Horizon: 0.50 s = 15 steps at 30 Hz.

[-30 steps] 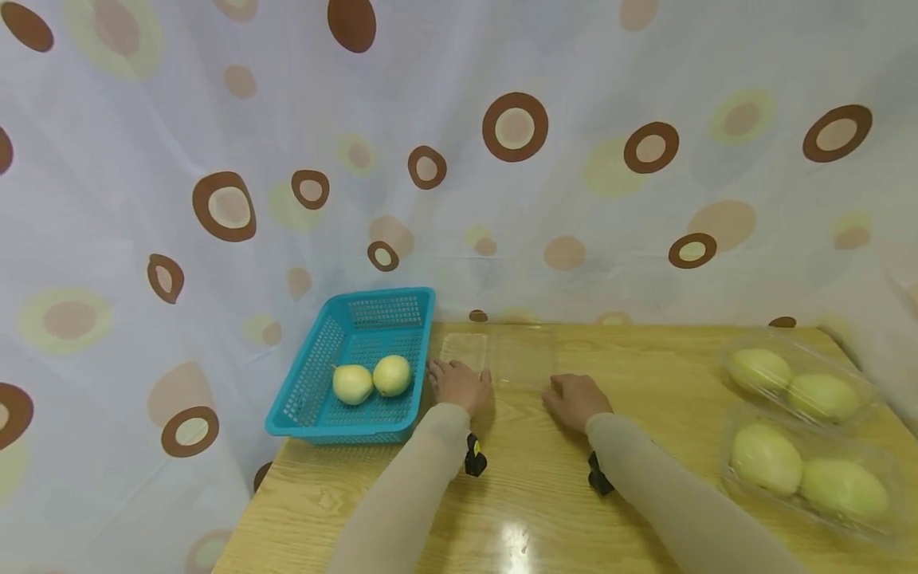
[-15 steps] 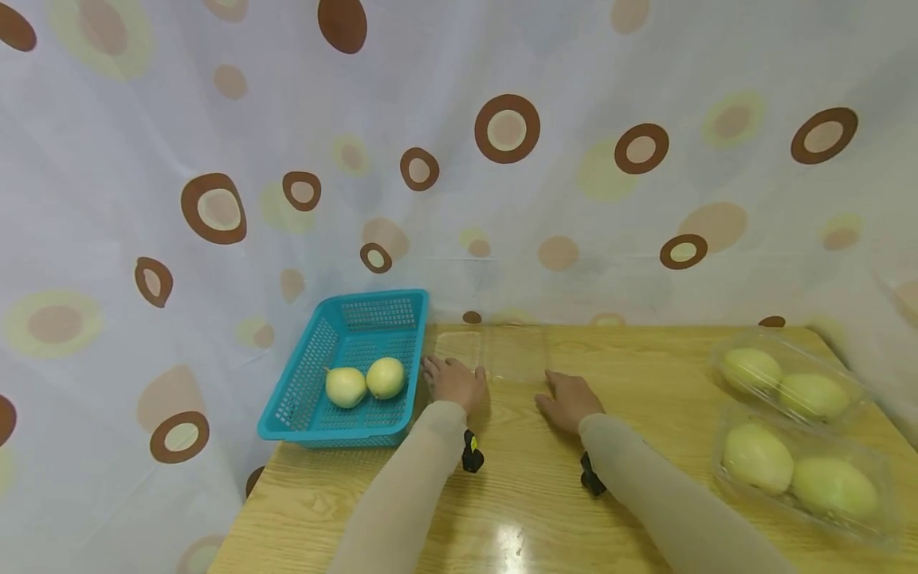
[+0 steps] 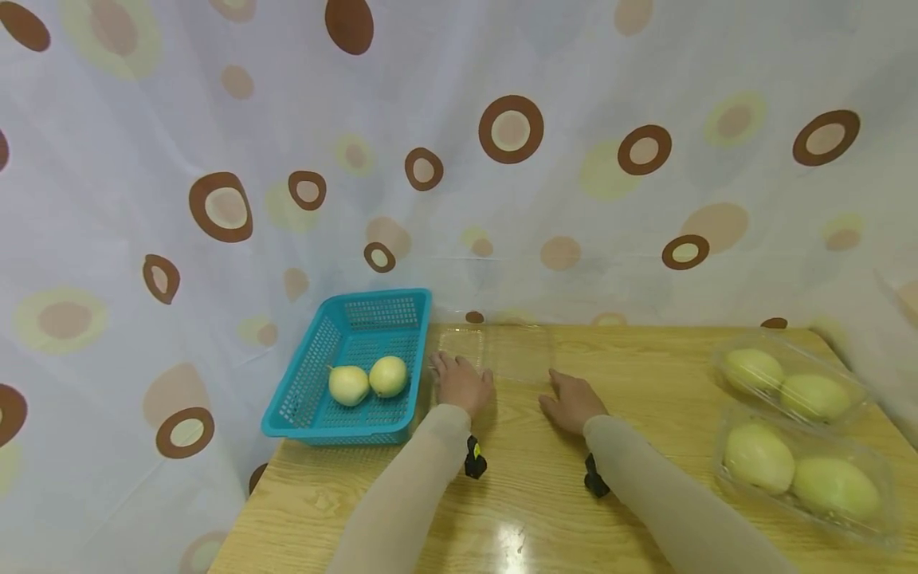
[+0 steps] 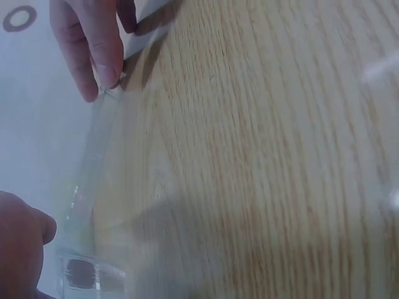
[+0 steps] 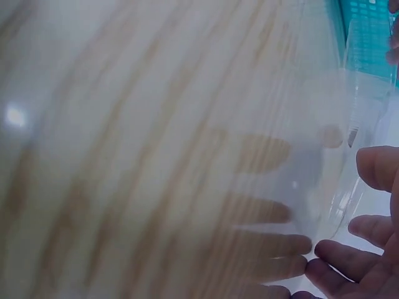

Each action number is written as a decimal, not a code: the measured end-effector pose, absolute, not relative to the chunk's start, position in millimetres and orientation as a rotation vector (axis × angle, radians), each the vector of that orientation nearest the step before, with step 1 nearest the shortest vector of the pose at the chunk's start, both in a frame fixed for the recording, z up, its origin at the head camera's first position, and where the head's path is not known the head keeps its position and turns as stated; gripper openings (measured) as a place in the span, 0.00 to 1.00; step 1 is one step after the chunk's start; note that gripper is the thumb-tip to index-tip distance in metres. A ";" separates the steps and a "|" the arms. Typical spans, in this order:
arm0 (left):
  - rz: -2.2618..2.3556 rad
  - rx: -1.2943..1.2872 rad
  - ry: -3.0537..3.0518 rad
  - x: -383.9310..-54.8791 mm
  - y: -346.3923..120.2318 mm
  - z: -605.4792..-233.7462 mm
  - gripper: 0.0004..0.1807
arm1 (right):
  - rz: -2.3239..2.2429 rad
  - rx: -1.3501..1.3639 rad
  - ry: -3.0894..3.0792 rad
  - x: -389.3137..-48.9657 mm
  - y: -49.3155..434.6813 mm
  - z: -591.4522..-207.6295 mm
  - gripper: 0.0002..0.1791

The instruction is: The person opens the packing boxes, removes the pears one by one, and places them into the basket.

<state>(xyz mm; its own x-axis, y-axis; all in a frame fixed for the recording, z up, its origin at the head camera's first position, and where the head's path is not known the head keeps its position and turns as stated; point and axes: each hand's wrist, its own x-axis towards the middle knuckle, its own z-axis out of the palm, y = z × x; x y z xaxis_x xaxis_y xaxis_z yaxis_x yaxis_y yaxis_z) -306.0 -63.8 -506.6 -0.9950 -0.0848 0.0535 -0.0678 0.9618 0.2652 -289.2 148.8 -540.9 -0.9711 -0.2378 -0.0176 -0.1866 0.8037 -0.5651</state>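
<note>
A clear plastic clamshell box (image 3: pixel 519 353) lies unfolded near the table's back edge, its two halves side by side. At the front of its left half is my left hand (image 3: pixel 462 387), fingers spread; whether they press on the plastic I cannot tell. My right hand (image 3: pixel 574 402) is by the front right corner, thumb and forefinger apart. In the left wrist view the right hand's fingertips (image 4: pixel 107 75) meet the box's corner. The right wrist view shows the right hand (image 5: pixel 368 249) with fingers extended along the plastic rim.
Left of the box stands a blue mesh basket (image 3: pixel 344 431) with two pale yellow pears (image 3: pixel 349 386). On the right lie two clear packs, the rear one (image 3: pixel 849 363) and the front one (image 3: pixel 885 498), each with two yellow-green fruits. A patterned curtain (image 3: pixel 516 207) hangs behind the table (image 3: pixel 660 359).
The box has shifted slightly toward the back of the table. My right hand's fingers have spread a little from a more curled pose, and my left hand's fingers reach slightly farther forward.
</note>
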 end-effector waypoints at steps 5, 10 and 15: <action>-0.383 0.025 -3.048 -299.8 -57.8 -499.0 0.41 | -0.947 -0.320 2.876 -284.2 150.9 -538.5 0.38; -0.372 -0.056 -3.062 -291.6 -51.3 -491.9 0.42 | -0.972 -0.306 2.884 -280.0 152.7 -536.7 0.38; -0.427 -0.135 -3.026 -283.0 -45.2 -483.9 0.42 | -1.012 -0.346 2.893 -274.1 154.3 -529.7 0.38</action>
